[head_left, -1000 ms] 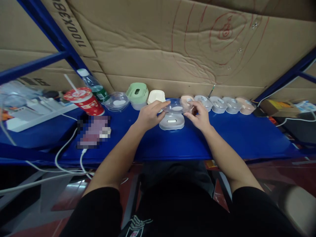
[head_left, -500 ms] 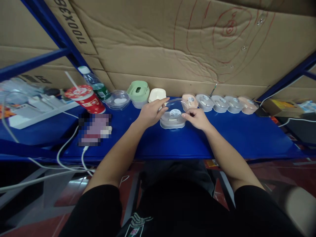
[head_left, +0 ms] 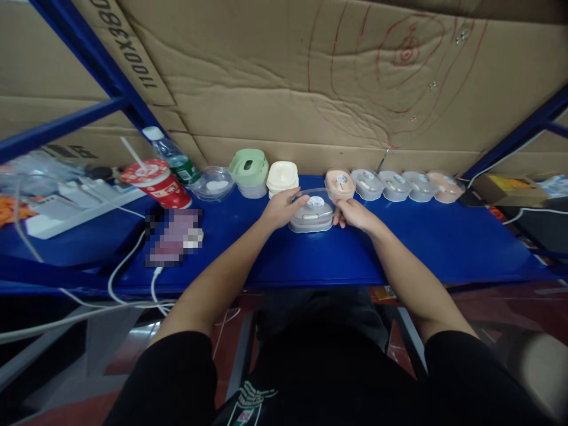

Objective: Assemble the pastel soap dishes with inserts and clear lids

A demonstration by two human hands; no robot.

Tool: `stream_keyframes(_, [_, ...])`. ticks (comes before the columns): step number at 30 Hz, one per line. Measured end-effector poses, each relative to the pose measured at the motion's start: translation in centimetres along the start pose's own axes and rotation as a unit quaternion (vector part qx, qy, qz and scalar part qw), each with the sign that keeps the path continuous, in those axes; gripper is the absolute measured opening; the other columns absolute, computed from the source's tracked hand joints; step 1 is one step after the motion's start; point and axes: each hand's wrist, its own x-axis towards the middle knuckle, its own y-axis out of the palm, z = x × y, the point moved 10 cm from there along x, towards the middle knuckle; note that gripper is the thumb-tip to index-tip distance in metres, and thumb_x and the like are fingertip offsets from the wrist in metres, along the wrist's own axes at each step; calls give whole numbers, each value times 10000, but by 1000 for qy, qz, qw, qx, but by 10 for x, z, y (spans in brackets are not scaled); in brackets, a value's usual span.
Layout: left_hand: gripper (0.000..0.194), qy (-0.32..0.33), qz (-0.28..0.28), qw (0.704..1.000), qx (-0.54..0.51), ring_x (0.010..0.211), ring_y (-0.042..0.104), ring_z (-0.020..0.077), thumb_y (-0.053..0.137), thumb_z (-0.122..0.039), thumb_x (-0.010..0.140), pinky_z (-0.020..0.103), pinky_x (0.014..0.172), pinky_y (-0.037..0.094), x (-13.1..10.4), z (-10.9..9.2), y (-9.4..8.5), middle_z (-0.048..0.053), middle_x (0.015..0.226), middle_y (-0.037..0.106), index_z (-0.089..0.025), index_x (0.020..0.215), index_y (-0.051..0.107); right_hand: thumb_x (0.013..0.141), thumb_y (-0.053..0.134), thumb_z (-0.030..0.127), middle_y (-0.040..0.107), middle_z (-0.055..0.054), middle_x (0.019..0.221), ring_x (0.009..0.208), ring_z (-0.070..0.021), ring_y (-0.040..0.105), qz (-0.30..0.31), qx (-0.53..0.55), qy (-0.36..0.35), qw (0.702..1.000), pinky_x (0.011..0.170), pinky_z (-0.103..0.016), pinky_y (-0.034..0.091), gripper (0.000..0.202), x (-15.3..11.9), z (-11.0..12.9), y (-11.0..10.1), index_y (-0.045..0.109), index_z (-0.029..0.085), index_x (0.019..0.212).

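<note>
A clear plastic lid with a round white label [head_left: 316, 202] sits low over a pale, wavy-rimmed container [head_left: 309, 227] on the blue table. At the lid's left edge is my left hand [head_left: 283, 209], thumb laid over the rim and the other fingers partly hidden behind it. My right hand [head_left: 354, 215] pinches the right edge, its fingers curled beneath. Whether the lid is fully seated on the container I cannot tell. Just behind my left hand stand stacked cream containers [head_left: 283, 173], with stacked green ones [head_left: 249, 168] beside them.
Several lidded containers [head_left: 396, 186] line the back right, against a cardboard wall [head_left: 248, 83]. Nested clear lids [head_left: 213, 182], a red paper cup with a straw [head_left: 155, 183] and a water bottle [head_left: 175, 158] stand left. White cables [head_left: 116, 266] hang over the table's front edge.
The clear lid has come down from a tilted, raised position to lie nearly level over the container. Both hands have lowered with it, and my right fingers now curl under its edge.
</note>
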Motion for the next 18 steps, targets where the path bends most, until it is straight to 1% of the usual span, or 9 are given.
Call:
stream_keyframes(1, [822, 6, 16, 1000, 15, 1322, 671, 315, 644, -716, 933, 405, 1118, 514, -1, -2, 3, 143, 1423, 736, -131, 1509, 655, 1079, 390, 503, 613, -56, 461, 530, -168, 586, 7, -6, 2, 1000, 631, -302, 459, 682, 0, -1, 1, 739, 190, 583])
stream_keyframes(2, [906, 11, 32, 999, 36, 1382, 634, 328, 684, -712, 901, 422, 1167, 485, -3, -4, 5, 158, 1490, 695, -122, 1580, 584, 1079, 379, 498, 612, -55, 461, 528, -168, 583, 17, -14, 3, 1000, 636, -303, 460, 686, 0, -2, 3, 743, 190, 586])
stream_keyframes(3, [954, 17, 49, 997, 58, 1428, 600, 337, 703, -707, 885, 435, 1205, 458, -4, -6, 7, 167, 1529, 665, -116, 1616, 540, 1082, 368, 493, 612, -54, 462, 528, -168, 580, 27, -21, 3, 999, 647, -306, 464, 692, 0, -3, 5, 745, 191, 587])
stream_keyframes(4, [962, 19, 61, 995, 79, 1460, 574, 339, 706, -699, 884, 442, 1231, 435, -6, -8, 9, 169, 1547, 650, -117, 1628, 523, 1085, 356, 486, 615, -54, 467, 529, -169, 581, 37, -29, 3, 999, 663, -310, 470, 696, 0, -4, 8, 746, 192, 588])
stream_keyframes(6, [926, 19, 77, 990, 112, 1490, 551, 334, 687, -673, 904, 444, 1256, 412, -9, -10, 10, 164, 1561, 635, -123, 1630, 519, 1095, 338, 478, 626, -54, 483, 542, -174, 595, 53, -46, 4, 998, 715, -321, 489, 704, 0, -6, 11, 748, 196, 596])
stream_keyframes(10, [845, 8, 99, 982, 159, 1479, 570, 324, 629, -667, 943, 424, 1242, 433, -15, -14, 9, 141, 1591, 606, -155, 1610, 544, 1114, 313, 497, 645, -60, 507, 585, -189, 633, 72, -82, 8, 994, 802, -335, 510, 735, 0, -8, 16, 741, 203, 594])
stream_keyframes(14, [780, 13, 116, 975, 188, 1466, 585, 331, 601, -703, 953, 423, 1233, 445, -18, -17, 10, 124, 1602, 597, -190, 1541, 609, 1100, 352, 481, 663, -60, 514, 610, -192, 657, 61, -126, 9, 990, 765, -319, 498, 703, 2, -7, 15, 727, 208, 572])
stream_keyframes(18, [823, 16, 121, 974, 190, 1442, 603, 367, 584, -769, 939, 472, 1216, 460, -18, -16, 11, 150, 1581, 614, -188, 1521, 619, 1088, 382, 527, 662, -44, 512, 578, -190, 653, 40, -157, 2, 987, 715, -318, 494, 690, 3, -3, 12, 693, 221, 553])
